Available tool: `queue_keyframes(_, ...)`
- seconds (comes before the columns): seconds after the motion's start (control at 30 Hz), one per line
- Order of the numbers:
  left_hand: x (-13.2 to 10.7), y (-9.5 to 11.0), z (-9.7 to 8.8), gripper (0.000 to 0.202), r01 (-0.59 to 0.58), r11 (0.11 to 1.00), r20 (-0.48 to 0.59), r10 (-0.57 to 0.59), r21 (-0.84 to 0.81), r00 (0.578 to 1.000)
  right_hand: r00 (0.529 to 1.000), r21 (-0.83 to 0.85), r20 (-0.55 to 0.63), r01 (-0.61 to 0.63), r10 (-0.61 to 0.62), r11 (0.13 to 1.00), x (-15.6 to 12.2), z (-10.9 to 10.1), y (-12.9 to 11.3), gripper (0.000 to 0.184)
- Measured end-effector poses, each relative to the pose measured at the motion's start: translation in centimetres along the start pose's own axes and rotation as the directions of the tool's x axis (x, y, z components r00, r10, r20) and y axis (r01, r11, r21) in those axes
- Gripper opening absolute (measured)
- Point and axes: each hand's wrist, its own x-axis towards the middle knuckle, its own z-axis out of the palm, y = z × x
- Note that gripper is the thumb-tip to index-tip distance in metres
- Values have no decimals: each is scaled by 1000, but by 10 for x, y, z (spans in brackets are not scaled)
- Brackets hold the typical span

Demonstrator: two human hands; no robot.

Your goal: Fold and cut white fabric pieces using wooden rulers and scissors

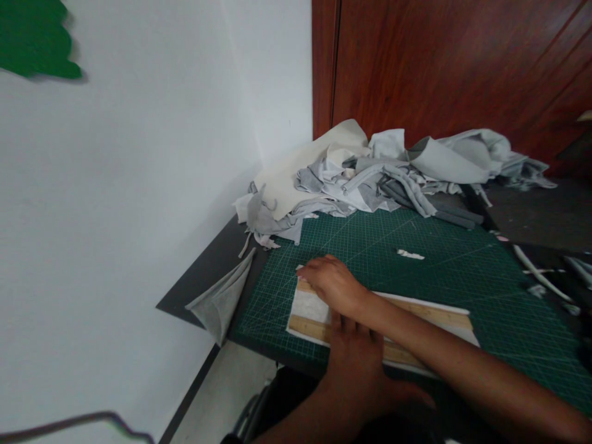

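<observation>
Green gridded mat (pixel 456 271) | white panel (pixel 309 306), tan bands (pixel 308 327) | left hand (pixel 354 367) splayed atop; right hand (pixel 337 285) curled, grip unclear

The panel (pixel 309 306) lies on the cutting mat (pixel 462 268), before the heaped scraps (pixel 370 185).

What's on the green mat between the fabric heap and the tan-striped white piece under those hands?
The head view shows a small white scrap lying there, touching neither the fabric heap nor the white piece.
</observation>
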Motion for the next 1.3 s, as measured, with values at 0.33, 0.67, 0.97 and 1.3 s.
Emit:
queue_keyframes(0.33,-1,0,1,124,-6,1000,-12,6,-21,1000,999,-55,43,29,-27,998,0,-2,-2,31)
queue_keyframes(0.67,-2,-1,0,123,3,997,-5,-4,-83,1000,995,-36,53,84,-82,996,-1,0,-2,33)
queue_keyframes(0.97,-2,-5,10,124,-29,998,-74,25,-49,997,998,-104,69,15,-8,994,-2,-4,-9,26)
queue_keyframes(1.3,-1,-5,7,128,-21,999,-63,19,-28,998,991,-169,122,-41,62,985,-11,-21,-12,22)
